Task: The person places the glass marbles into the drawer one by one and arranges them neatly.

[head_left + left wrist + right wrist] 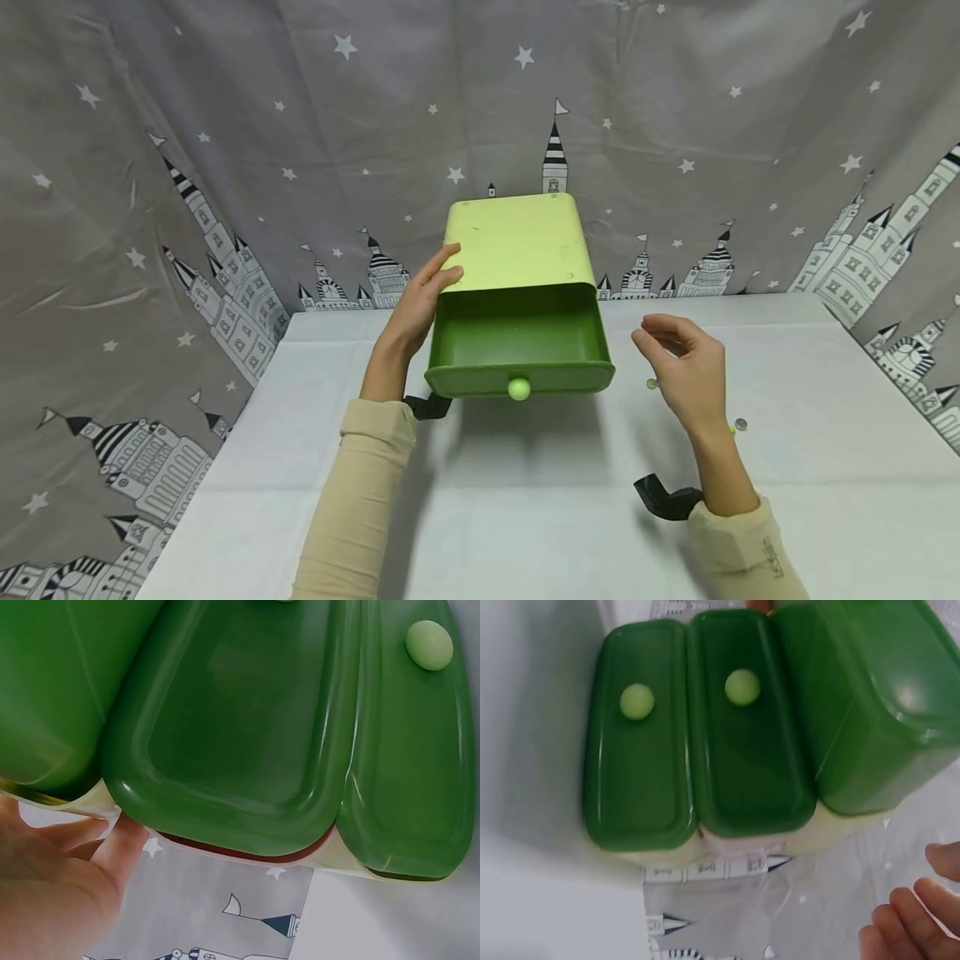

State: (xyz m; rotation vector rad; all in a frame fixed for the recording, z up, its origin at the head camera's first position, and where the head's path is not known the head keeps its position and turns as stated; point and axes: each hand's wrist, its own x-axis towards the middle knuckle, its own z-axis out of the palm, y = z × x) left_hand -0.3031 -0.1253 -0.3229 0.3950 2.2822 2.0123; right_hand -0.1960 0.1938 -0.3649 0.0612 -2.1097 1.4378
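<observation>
Closest to the camera come your left sleeve (352, 500) and right sleeve (738, 554), of soft-looking beige cloth, folded back at the cuffs. Your left hand (416, 304) rests at the upper left edge of the cabinet (517, 237), with thumb and one finger laid on its yellow top; I judge this as steadying, not as a hard grip. Your right hand (690, 367) is in the air at the right, its fingers loosely curved, the thumb apart from them and nothing between. The cabinet stands in the middle of the white surface (525, 517), near the grey curtain (300, 83), and its top drawer (480, 383) is pulled out, with a bare green floor. For working with this open drawer, let the left hand press lightly downward, because the pulled-out weight could tip the body forward. When you push or pull, better use the round knob (519, 389) at the centre, so the drawer may run straight. Near your right hand lie a small yellowish disc (651, 384) and a grey disc (741, 424); such small pieces probably want a fingertip pinch. The cabinet shell looks like smooth plastic with rounded corners, pinkish beside the middle drawer (750, 765); the drawer fronts are glossy, dark green, with bevelled borders.
</observation>
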